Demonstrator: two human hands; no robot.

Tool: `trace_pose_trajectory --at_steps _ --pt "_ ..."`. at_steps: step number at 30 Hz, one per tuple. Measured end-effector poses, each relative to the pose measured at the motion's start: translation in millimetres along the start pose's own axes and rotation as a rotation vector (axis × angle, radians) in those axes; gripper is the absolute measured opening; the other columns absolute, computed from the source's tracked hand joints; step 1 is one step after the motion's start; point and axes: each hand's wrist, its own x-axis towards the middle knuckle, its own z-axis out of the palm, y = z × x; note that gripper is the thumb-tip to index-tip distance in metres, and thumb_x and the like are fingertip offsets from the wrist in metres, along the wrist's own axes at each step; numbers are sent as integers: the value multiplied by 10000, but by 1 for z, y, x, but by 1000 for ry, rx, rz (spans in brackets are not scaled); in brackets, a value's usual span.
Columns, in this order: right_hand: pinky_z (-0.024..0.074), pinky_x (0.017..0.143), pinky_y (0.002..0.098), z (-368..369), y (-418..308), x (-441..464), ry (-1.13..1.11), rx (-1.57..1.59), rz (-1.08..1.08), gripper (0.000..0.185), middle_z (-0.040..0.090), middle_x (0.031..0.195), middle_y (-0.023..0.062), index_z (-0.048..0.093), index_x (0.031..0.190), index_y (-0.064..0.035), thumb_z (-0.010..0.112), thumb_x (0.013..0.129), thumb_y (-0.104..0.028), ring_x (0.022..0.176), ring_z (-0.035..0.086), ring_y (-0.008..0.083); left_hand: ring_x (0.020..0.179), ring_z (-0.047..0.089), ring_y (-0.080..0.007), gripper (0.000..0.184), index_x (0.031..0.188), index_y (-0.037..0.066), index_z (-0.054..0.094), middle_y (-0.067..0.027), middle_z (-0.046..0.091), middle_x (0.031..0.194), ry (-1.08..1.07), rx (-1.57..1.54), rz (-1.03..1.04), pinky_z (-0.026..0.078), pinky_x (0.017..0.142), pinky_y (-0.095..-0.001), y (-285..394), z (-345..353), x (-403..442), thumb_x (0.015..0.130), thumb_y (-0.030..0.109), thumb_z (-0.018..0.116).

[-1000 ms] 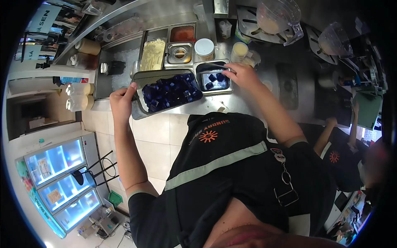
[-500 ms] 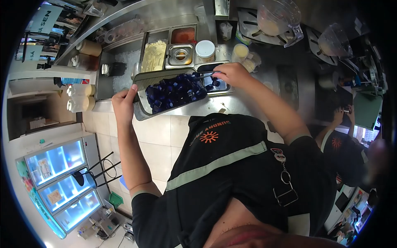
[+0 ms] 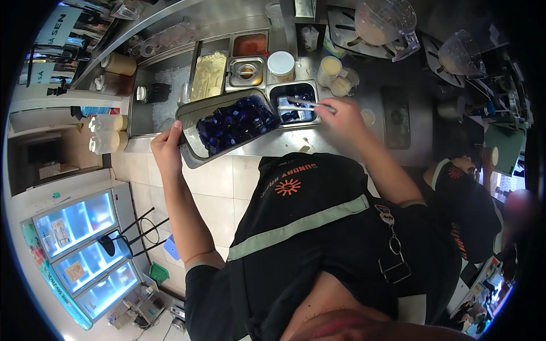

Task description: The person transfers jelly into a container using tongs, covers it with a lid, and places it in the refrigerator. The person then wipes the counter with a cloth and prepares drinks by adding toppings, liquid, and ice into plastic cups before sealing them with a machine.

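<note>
My left hand point(image 3: 167, 145) grips the left end of a metal tray point(image 3: 186, 115), which tilts down toward the right. Dark blue cubes point(image 3: 233, 125) are heaped in its lower part. The tray's right corner meets the edge of a small metal pan point(image 3: 314, 121) set in the counter, with more dark blue cubes point(image 3: 303, 91) inside. My right hand point(image 3: 343, 116) is closed on metal tongs point(image 3: 301, 106), whose arms reach over the small pan. No cube can be made out between the tong tips.
Beside the pan are a white-lidded jar point(image 3: 281, 63), a lidded metal pan point(image 3: 245, 74) and a pale yellow pan point(image 3: 210, 74). An ice bin point(image 3: 170, 96) is at left, small tubs point(image 3: 330, 67) at right. A co-worker point(image 3: 466, 210) stands far right.
My right hand and the tongs have moved from the tray's edge to over the small pan, which holds more cubes than before. The tray has shifted slightly left.
</note>
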Motion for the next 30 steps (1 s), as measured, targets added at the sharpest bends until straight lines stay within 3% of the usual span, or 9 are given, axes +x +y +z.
trace_pose_trajectory --at_steps 5,10,13,15,17,19,24,28,30 --pt "509 622 395 27 -19 -19 -14 -213 -245 290 674 781 123 681 912 -58 696 841 -339 694 651 310 536 276 -59 499 504 50 428 66 367 540 -7 7 -4 195 492 -284 5 2 -4 868 231 716" --pt "509 607 407 46 -4 -16 -72 -364 -324 262 669 777 113 668 907 -71 676 853 -327 685 647 316 534 274 -61 510 503 41 427 66 361 537 -15 54 -12 192 488 -287 6 3 -6 865 244 722" --pt "506 604 399 45 2 -15 -1 -292 -400 242 668 770 124 673 897 -59 675 858 -297 681 646 318 509 321 -36 385 575 33 587 56 464 574 -40 41 1 197 473 -250 1 1 -6 886 233 695" --pt "501 610 388 36 5 -12 28 -118 -271 248 675 780 142 686 899 -39 682 858 -284 681 645 325 533 281 -62 511 503 39 437 62 367 533 -1 44 -17 197 484 -289 2 1 -8 862 257 727" --pt "500 621 385 25 10 -8 58 -67 -166 258 680 775 163 704 898 -21 690 857 -276 682 650 323 533 285 -61 506 503 36 447 60 373 533 9 59 -12 203 484 -287 3 0 -9 862 256 728" --pt "505 642 391 17 26 0 20 73 218 275 680 769 181 714 901 -16 692 855 -287 693 656 332 533 289 -61 501 502 34 456 58 379 533 15 74 -9 208 485 -285 4 -1 -11 861 254 728" --pt "511 650 380 41 72 20 38 -224 13 322 675 756 184 709 929 -15 703 843 -326 697 662 323 533 293 -62 489 508 26 469 58 384 535 16 54 -16 212 487 -282 7 -2 -12 861 244 727" --pt "516 655 367 28 37 11 67 -170 -19 324 687 812 166 700 967 -24 707 843 -324 704 663 313 533 291 -61 484 511 25 469 60 381 539 6 61 -9 210 488 -280 8 -4 -13 865 236 723" --pt "516 643 359 21 21 2 72 -36 -258 308 682 818 112 694 979 -60 723 825 -326 690 655 286 535 290 -59 482 511 27 469 62 381 543 -5 56 -10 209 491 -278 5 -6 -13 869 232 719"
